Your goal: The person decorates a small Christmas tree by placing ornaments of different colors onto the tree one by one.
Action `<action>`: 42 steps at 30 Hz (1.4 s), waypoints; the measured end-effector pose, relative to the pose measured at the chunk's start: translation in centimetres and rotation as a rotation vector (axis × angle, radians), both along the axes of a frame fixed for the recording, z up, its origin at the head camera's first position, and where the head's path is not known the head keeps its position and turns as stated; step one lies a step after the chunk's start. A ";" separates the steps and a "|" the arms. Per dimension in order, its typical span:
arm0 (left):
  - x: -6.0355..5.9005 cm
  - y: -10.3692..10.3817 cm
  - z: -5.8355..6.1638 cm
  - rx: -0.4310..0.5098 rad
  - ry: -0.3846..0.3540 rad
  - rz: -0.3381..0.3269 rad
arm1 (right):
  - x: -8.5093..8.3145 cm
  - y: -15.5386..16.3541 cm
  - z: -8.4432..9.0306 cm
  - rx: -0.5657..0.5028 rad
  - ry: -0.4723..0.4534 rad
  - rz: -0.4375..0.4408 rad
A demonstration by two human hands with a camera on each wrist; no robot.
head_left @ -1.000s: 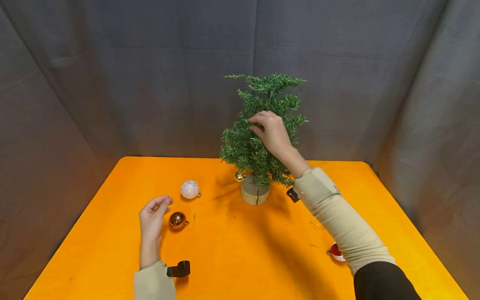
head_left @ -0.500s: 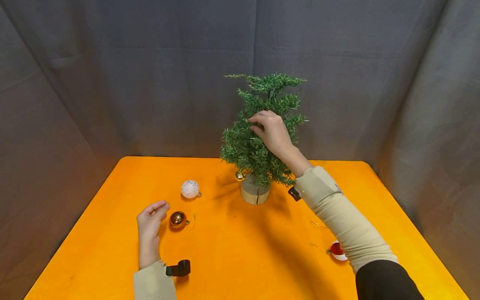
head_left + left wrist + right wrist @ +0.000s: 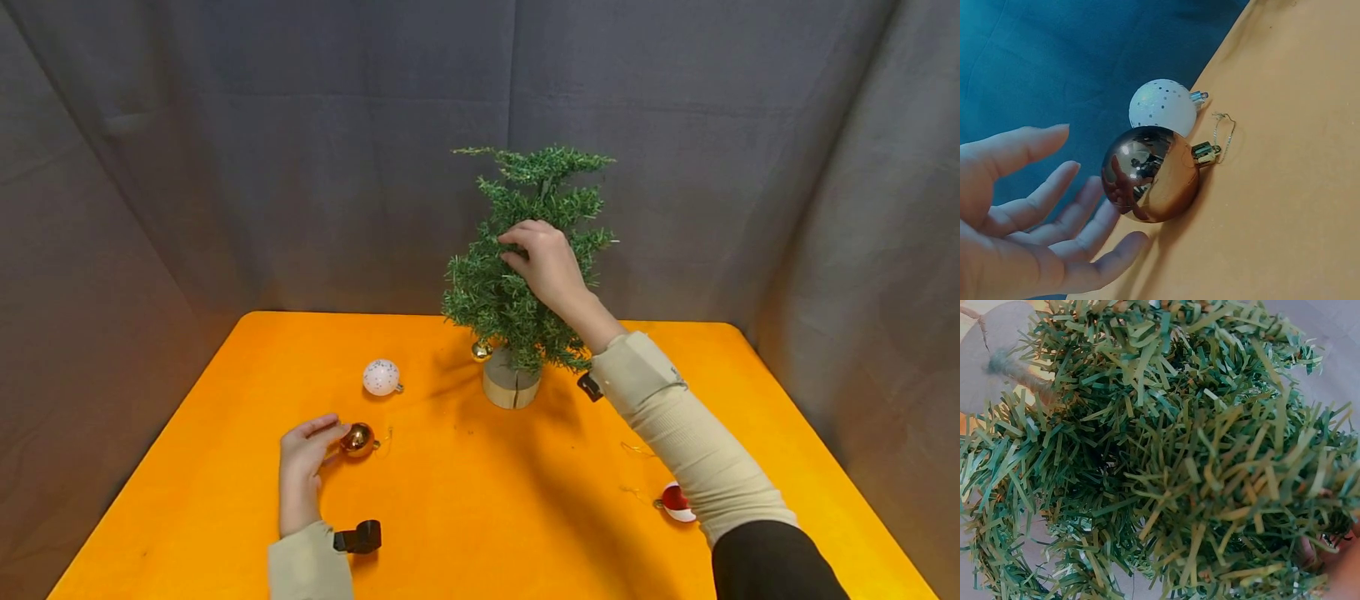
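Four baubles share an orange table [image 3: 465, 500] with one small artificial tree [image 3: 525, 275]: a bronze bauble [image 3: 357, 439], a white speckled bauble [image 3: 381, 377], a small gold bauble [image 3: 480, 350] hanging low on the tree's left side just above the table, and a red-and-white bauble [image 3: 675, 502] lying near the right forearm. The tree stands upright on a round wooden base [image 3: 510, 387] toward the table's far middle. The person's left hand [image 3: 303, 458] rests on the table with fingers loosely spread and relaxed, the fingertips at or just beside the bronze bauble, gripping nothing. The right hand [image 3: 546, 265] is raised into the tree's middle branches with fingers curled among the needles; what exactly it pinches cannot be told. Grey-blue cloth [image 3: 300, 167] hangs behind and to both sides of the table. The left wrist view alone shows the bronze bauble's gold cap and thin wire hook [image 3: 1222, 134], the white speckled bauble right behind it, and the open fingers [image 3: 1054, 212] beside the mirrored ball. The right wrist view is filled with green needles at close range, with the pale underside of the base at its upper left corner and a sliver of fingertip at the lower right edge.
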State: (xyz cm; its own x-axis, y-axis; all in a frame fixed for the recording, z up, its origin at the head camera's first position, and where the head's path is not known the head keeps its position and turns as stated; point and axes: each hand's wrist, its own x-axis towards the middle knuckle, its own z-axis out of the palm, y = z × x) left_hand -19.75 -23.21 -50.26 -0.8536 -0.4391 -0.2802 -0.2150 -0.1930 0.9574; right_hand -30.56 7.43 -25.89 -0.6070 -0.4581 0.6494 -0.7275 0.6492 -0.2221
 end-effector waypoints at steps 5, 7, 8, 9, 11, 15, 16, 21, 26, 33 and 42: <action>-0.3 0.2 -0.7 -0.026 -0.045 -0.044 | -0.1 0.0 0.0 0.002 -0.005 -0.002; 0.4 0.6 0.5 -0.010 -0.048 -0.070 | 0.0 0.0 0.0 0.001 -0.002 0.002; 0.9 1.0 1.3 -0.002 -0.052 -0.085 | -0.1 0.0 0.0 0.001 -0.001 0.003; 1.4 1.3 2.1 0.009 -0.056 -0.100 | -0.1 0.0 0.0 0.000 -0.001 0.004; 2.2 1.8 3.5 0.020 -0.065 -0.125 | -0.1 0.0 0.0 0.002 -0.001 0.004; 2.7 2.1 4.2 0.038 -0.065 -0.138 | -0.1 0.0 0.0 0.004 -0.005 0.001; 2.7 2.1 4.1 0.040 -0.063 -0.132 | 0.0 0.0 0.0 0.004 -0.005 0.000; 2.6 2.2 3.9 0.051 -0.043 -0.109 | 0.0 0.0 0.0 0.002 -0.001 0.000; 2.5 2.1 3.6 0.034 -0.027 -0.114 | 0.0 -0.1 0.0 0.000 -0.002 0.004; 2.1 2.0 2.7 0.044 -0.010 -0.122 | 0.1 0.0 0.0 0.008 -0.007 -0.002; 1.8 1.7 2.0 -0.034 -0.012 -0.188 | 0.1 -0.1 0.1 0.013 -0.009 -0.002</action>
